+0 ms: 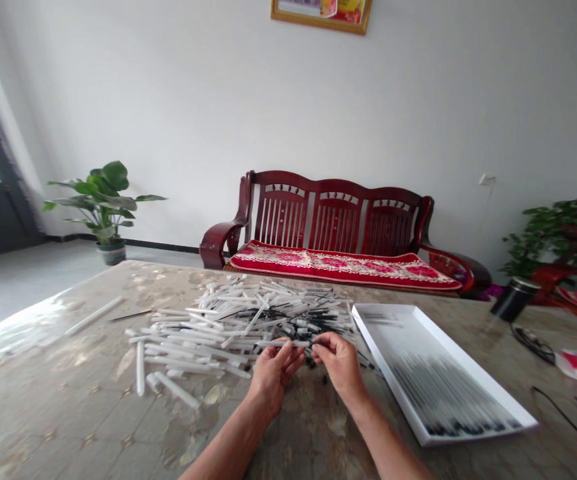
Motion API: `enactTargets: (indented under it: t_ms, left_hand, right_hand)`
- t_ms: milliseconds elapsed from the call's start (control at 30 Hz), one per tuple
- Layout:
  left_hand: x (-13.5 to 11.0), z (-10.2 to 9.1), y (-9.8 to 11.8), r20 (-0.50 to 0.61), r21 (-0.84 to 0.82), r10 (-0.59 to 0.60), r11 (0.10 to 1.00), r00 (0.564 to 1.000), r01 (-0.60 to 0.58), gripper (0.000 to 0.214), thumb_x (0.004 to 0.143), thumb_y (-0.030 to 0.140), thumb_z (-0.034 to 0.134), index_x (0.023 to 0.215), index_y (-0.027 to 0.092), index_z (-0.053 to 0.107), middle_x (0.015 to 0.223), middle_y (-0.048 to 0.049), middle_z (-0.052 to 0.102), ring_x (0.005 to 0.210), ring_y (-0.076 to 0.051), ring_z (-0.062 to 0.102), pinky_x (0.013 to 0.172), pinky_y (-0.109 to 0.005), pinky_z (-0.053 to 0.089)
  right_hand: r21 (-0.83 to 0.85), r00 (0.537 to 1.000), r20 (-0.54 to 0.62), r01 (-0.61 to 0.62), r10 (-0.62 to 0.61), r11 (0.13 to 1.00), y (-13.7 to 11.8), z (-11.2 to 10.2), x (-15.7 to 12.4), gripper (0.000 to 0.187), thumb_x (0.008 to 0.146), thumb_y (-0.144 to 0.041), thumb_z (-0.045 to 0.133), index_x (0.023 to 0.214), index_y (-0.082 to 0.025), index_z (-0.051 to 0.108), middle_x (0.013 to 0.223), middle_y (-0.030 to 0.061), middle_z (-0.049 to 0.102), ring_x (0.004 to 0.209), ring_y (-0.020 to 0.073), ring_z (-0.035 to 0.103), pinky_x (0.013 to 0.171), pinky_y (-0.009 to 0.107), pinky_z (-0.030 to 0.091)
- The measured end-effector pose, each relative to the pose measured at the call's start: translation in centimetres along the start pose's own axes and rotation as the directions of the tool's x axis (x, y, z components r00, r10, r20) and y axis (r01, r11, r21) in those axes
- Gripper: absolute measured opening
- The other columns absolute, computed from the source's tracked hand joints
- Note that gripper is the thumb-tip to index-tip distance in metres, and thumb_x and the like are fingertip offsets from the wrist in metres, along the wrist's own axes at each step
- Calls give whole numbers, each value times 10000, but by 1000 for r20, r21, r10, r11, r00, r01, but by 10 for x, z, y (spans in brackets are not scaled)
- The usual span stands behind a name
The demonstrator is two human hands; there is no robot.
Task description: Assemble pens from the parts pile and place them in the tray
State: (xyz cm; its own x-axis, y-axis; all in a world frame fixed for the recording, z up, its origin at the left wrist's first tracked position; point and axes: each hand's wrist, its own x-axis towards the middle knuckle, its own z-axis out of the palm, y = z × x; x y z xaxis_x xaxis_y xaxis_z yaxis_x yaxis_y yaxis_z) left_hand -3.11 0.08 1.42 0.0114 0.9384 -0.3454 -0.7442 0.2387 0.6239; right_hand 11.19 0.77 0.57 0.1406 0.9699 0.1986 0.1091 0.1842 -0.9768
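Observation:
My left hand [274, 375] is closed on a white pen barrel [298, 344], which lies roughly level over the table's near middle. At the barrel's right end, my right hand [339, 365] pinches with thumb and forefinger; a small dark part seems to show there, too small and blurred to name surely. Just beyond both hands spreads a loose pile of white pen barrels [188, 353], with black pen parts [313, 323] mixed in on its right side. To the right, a shallow white box [421, 427] holds a row of thin pens [448, 387] with dark ends.
A lone white tube [93, 316] and a thin dark stick [129, 315] lie at the left of the patterned table [68, 427]. Toward the right stand a black cup [514, 300] and a dark cable [533, 343]. A wooden bench [333, 220] is behind the table.

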Motion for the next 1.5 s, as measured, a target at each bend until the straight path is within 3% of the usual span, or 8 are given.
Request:
enactTargets:
  t_ms: [433, 600, 767, 900, 967, 1167, 1333, 1500]
  left_hand:
    - [1, -5, -6, 54, 29, 76, 997, 996, -77, 163, 764, 100, 742, 794, 153, 591, 728, -38, 726, 692, -162, 737, 690, -264, 615]
    - [-2, -5, -8, 79, 69, 108, 991, 991, -114, 204, 713, 150, 795, 805, 161, 613, 731, -36, 733, 704, -180, 738, 700, -279, 610]
    - [-4, -4, -8, 74, 83, 87, 992, 993, -93, 167, 742, 136, 766, 802, 166, 613, 725, -35, 734, 702, -175, 736, 702, -277, 610]
    - [-3, -4, -6, 76, 76, 77, 994, 994, -82, 172, 740, 134, 770, 781, 157, 604, 718, -40, 732, 693, -170, 734, 699, -274, 609]
    - [-3, -4, -6, 83, 81, 69, 994, 994, -76, 177, 738, 137, 773, 784, 155, 604, 712, -42, 733, 686, -168, 732, 695, -274, 610]
    - [-3, -5, -9, 97, 104, 70, 991, 993, -80, 188, 733, 164, 786, 794, 159, 609, 709, -39, 738, 681, -164, 732, 680, -266, 611]
    - [0, -7, -10, 92, 91, 83, 992, 992, -92, 209, 715, 173, 804, 786, 159, 607, 713, -40, 732, 686, -170, 732, 695, -276, 614]
    - [1, -8, -13, 118, 100, 68, 992, 991, -80, 235, 700, 204, 817, 800, 154, 610, 717, -44, 738, 684, -167, 730, 680, -268, 612]
  right_hand:
    - [-346, 988, 37, 154, -151, 925, -4, -3, -6, 130, 842, -328, 550, 844, -239, 645, 769, 25, 702, 687, 184, 641, 628, 265, 488]
    - [-497, 975, 45, 213, -220, 842, -5, -2, -10, 305, 935, -423, 425, 759, -241, 595, 697, 29, 668, 623, 177, 595, 585, 263, 404]
    - [-448, 991, 79, 129, -105, 885, -8, -5, -10, 422, 962, -519, 352, 722, -249, 569, 570, -6, 597, 539, 167, 562, 550, 259, 366]
    - [-434, 972, 123, 234, -200, 870, -11, -7, -9, 258, 938, -425, 447, 881, -236, 614, 779, 13, 681, 703, 175, 613, 640, 248, 400]
    - [-477, 965, 121, 262, -233, 839, -10, -7, -9, 238, 922, -399, 473, 818, -230, 605, 764, 17, 675, 700, 176, 604, 644, 250, 392]
    - [-465, 993, 77, 114, -88, 878, -5, -8, -9, 468, 960, -539, 337, 685, -242, 572, 558, 5, 597, 538, 175, 555, 532, 259, 353]
    - [-460, 974, 132, 225, -185, 859, -11, -8, -9, 308, 930, -475, 438, 821, -232, 593, 725, 3, 650, 672, 168, 586, 618, 243, 387]
    - [-534, 993, 83, 116, -85, 837, -9, -6, -9, 505, 957, -555, 299, 654, -226, 533, 552, 7, 578, 531, 163, 538, 551, 258, 347]
